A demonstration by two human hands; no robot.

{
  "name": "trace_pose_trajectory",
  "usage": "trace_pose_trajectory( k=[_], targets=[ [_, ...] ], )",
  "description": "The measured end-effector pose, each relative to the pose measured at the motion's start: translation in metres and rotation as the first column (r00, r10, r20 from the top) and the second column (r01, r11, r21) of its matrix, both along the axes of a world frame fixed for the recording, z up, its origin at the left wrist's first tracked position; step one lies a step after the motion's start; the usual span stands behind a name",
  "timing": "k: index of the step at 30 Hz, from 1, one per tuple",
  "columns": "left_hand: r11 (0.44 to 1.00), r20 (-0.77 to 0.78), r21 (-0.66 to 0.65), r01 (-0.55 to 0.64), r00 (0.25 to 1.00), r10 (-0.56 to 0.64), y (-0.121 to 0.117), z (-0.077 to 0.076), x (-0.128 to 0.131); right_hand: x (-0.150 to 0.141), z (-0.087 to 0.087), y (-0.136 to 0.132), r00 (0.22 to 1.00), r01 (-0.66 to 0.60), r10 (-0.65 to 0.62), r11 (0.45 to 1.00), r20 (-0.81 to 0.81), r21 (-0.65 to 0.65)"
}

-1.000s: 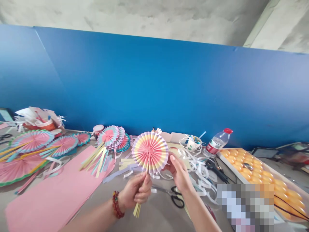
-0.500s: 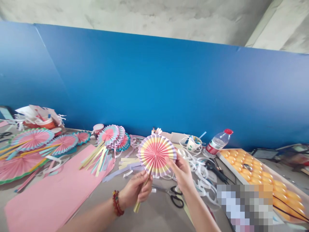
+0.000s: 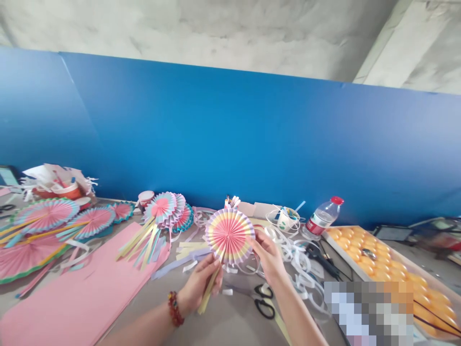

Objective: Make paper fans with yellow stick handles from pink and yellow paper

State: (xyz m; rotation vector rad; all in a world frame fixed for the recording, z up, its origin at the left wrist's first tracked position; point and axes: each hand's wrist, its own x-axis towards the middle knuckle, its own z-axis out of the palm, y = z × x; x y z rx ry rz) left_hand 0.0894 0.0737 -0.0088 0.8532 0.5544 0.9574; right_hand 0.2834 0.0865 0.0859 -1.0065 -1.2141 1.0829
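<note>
A round pleated paper fan (image 3: 228, 235), pink in the middle with yellow and lilac rings, is held up over the table. My left hand (image 3: 203, 283), with a beaded bracelet at its wrist, is closed around the fan's pale yellow paper handle, whose end sticks out below the fingers. My right hand (image 3: 268, 257) pinches the fan's right edge between thumb and fingers. Black-handled scissors (image 3: 264, 300) lie on the table just below the fan, between my forearms.
Finished fans (image 3: 163, 211) and pink paper sheets (image 3: 68, 283) lie to the left. Curled white strips (image 3: 297, 259), a water bottle (image 3: 322, 218) and a hot glue gun (image 3: 322, 259) are at right, beside a box of orange balls (image 3: 378, 259). A blue partition (image 3: 230, 134) stands behind.
The fan is turned slightly, its face looking narrower, with both hands still on it. The whole view has tilted up a little, so the things on the table sit lower.
</note>
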Motion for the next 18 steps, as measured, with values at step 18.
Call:
trace_pose_trajectory(
  k=[18],
  targets=[
    [0.783, -0.361, 0.558, -0.276, 0.769, 0.528, 0.015, 0.034, -0.023, 0.002, 0.001, -0.001, 0.988, -0.113, 0.115, 0.993, 0.104, -0.024]
  ],
)
